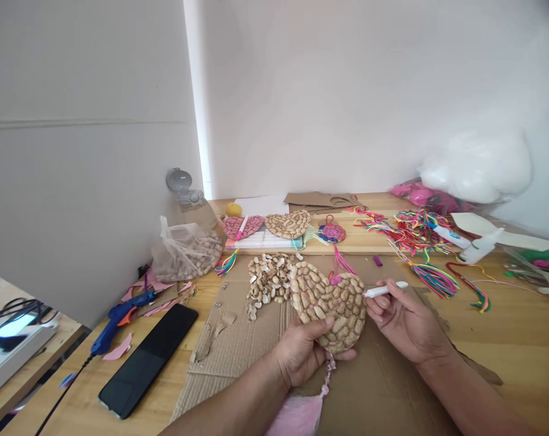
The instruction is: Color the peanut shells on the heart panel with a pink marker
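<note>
Nearest the camera, a pink tassel [296,415] is cut off by the lower edge of the view; above it a pink cord [327,378] (knotted or beaded, which cannot be made out) is seen to run up to the point of a peanut-covered heart [331,303]. The heart is held over a cardboard sheet [238,357] by the left hand [301,351], which is closed on its lower part — the thumb laid across the front, the other fingers mostly hidden behind. A white marker [385,290] is pinched between the thumb and fingers of the right hand [405,321], its tip held at the heart's right edge; whether the two are touching cannot be told. Part of a shell pile [269,281] is hidden by the heart, and the peanuts in a translucent bag [187,251] are veiled by its film.
</note>
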### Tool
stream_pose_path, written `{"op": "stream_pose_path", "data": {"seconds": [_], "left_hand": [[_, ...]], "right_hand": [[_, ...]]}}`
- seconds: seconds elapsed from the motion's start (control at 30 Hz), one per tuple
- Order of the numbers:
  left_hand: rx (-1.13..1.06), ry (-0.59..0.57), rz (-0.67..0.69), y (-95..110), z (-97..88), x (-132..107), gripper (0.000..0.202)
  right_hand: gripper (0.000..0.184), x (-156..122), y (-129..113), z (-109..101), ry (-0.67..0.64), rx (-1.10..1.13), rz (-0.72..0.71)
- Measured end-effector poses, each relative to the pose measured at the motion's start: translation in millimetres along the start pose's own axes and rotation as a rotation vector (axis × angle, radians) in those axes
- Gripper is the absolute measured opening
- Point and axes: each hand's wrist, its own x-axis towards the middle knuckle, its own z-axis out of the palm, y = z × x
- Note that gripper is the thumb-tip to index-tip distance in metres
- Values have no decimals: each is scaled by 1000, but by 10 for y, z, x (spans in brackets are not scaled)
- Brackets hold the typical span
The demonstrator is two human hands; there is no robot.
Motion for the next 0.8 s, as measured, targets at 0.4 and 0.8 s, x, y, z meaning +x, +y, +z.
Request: {"op": "stream_pose_path", "data": {"seconds": [0.4,0.8], "left_hand": [[1,-39,38,7,16,-1,68],[74,-133,-7,85,-39,-38,45]], "right_hand": [[24,-13,-15,21,30,-3,21],[20,-62,-43,46,83,108,56]]}}
